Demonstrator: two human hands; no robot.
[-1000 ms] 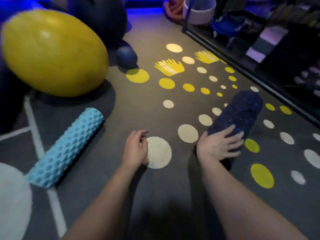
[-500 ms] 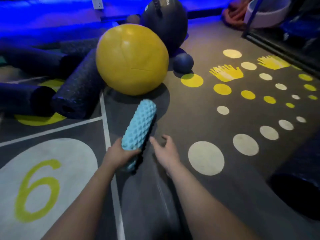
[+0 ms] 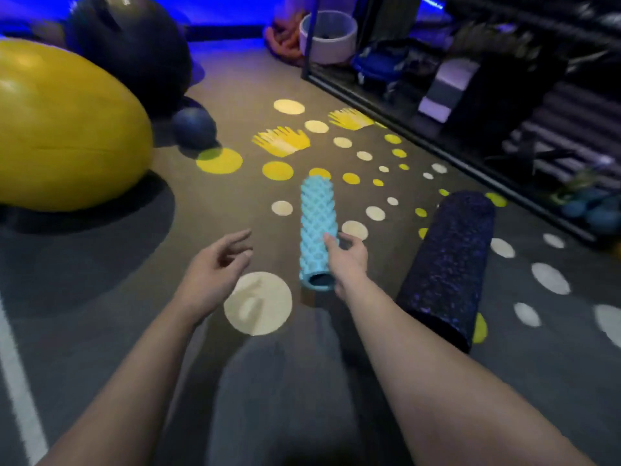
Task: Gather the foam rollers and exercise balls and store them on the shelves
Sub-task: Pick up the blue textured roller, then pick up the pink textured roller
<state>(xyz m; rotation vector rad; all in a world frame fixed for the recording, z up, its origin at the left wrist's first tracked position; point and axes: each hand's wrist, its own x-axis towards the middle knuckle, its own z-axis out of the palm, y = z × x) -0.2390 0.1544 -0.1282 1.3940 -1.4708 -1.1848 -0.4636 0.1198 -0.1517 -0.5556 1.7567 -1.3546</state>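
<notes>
The grey floor (image 3: 100, 270) carries painted marks, the largest of them a big cream circle (image 3: 258, 302). Far left of that circle a white line (image 3: 16, 381) runs across the floor. Beyond the circle and to its right, small cream and yellow dots (image 3: 351, 178) fan away. Straight beyond the circle lie two yellow handprints (image 3: 281, 142). A broad yellow disc (image 3: 219, 160) sits beyond the circle, slightly left. Well beyond the circle and to its right stands a pale round tub (image 3: 327, 37). An orange coil (image 3: 284, 40) lies as far from the circle, less to the right. Farther right of the circle, a lavender-and-dark striped block (image 3: 447, 89) sits tilted. Blue light (image 3: 218, 8) glows along the wall farthest from the circle.
</notes>
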